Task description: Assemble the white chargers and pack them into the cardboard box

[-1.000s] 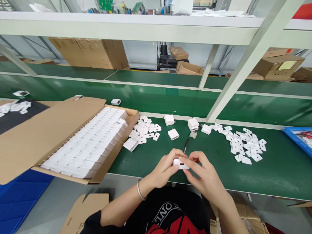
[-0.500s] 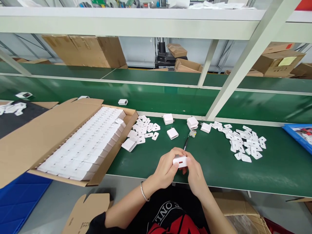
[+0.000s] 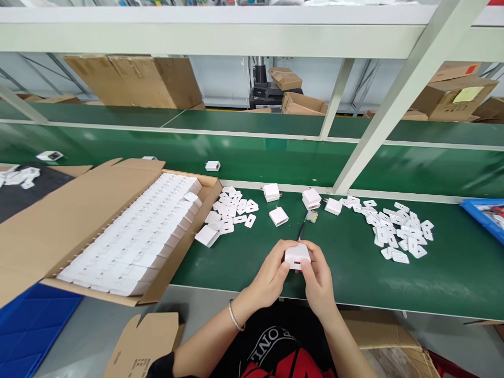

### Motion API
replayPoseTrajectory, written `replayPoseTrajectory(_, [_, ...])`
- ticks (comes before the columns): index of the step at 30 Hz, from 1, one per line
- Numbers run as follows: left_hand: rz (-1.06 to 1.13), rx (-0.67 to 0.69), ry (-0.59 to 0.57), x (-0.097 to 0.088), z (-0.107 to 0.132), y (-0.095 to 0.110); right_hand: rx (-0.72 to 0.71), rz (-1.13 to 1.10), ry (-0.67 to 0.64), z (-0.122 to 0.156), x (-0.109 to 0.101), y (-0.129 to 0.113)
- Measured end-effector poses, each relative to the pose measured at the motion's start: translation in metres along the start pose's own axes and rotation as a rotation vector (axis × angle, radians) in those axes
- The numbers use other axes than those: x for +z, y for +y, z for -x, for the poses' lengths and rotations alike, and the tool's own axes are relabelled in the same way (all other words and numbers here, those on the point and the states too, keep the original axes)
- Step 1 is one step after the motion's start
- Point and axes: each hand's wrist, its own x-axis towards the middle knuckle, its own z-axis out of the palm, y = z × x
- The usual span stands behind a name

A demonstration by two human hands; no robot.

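Both my hands hold one small white charger block [image 3: 297,256] above the near edge of the green table [image 3: 354,273]. My left hand [image 3: 271,275] grips it from the left, fingers curled around it. My right hand [image 3: 318,278] clasps it from the right, thumb pressed on its side. A flat white face of the block points toward me. Just beyond the hands lie a thin black tool [image 3: 301,231] and several loose white charger blocks [image 3: 279,216].
An open cardboard box [image 3: 79,220] packed with rows of white chargers sits at the left. Piles of small white flat parts lie at centre [image 3: 234,207] and right [image 3: 397,231]. A blue tray [image 3: 486,215] is at far right. A slanted frame post [image 3: 378,126] rises behind.
The block was turned in my hands: its end with the red port faced me before, now a plain white face shows. My right hand closed in tighter around it.
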Motion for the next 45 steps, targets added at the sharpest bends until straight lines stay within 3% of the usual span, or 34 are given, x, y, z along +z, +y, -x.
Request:
replayPoseTrajectory(5, [0.062, -0.014, 0.020, 0.006, 0.000, -0.003, -0.044, 0.035, -0.015, 0.001, -0.005, 0.009])
replayPoseTrajectory(13, [0.021, 0.001, 0.162, 0.014, 0.002, -0.013, 0.030, -0.020, -0.086, 0.002, -0.005, 0.013])
replayPoseTrajectory(19, [0.111, -0.141, 0.224, 0.024, 0.009, -0.022, 0.051, 0.098, -0.041, 0.004, -0.003, 0.034])
replayPoseTrajectory(25, [0.172, -0.215, 0.163, 0.023, 0.013, -0.028, 0.047, 0.154, -0.023, 0.006, -0.005, 0.050])
replayPoseTrajectory(37, [0.088, -0.181, 0.218, 0.025, 0.014, -0.033, 0.068, 0.218, -0.068, 0.003, -0.007, 0.049])
replayPoseTrajectory(45, [0.197, -0.212, 0.106, 0.027, 0.016, -0.027, 0.068, 0.152, -0.004, 0.002, -0.004, 0.048])
